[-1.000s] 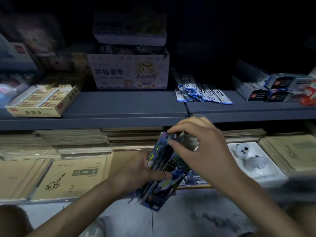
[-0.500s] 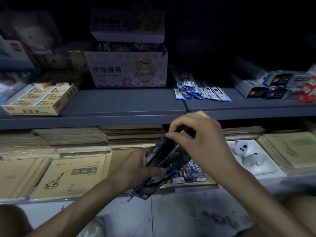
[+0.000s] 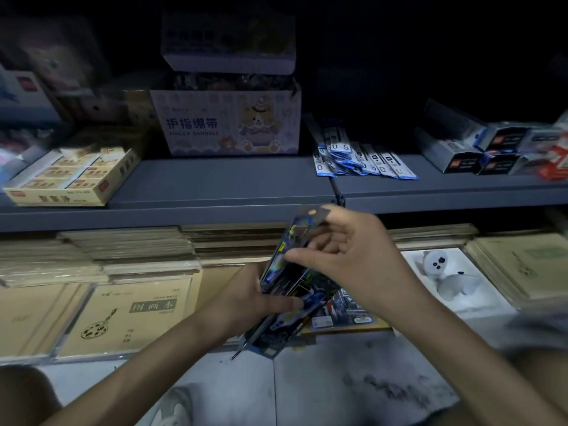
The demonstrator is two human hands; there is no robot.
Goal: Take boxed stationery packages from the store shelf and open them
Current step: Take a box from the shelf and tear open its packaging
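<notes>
Now, the left hand [image 3: 261,298] grips the tilted box [image 3: 310,287] at its near end, while the right hand [image 3: 350,259] pinches the flap [image 3: 316,214] at its far end.

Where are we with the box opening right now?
Done: one dark blue box is taken, gripped by the left hand. In hand: the right hand pinches its top flap, which looks lifted. Left: nothing is out yet, and the grey boxes on the upper shelf sit untouched.
</notes>
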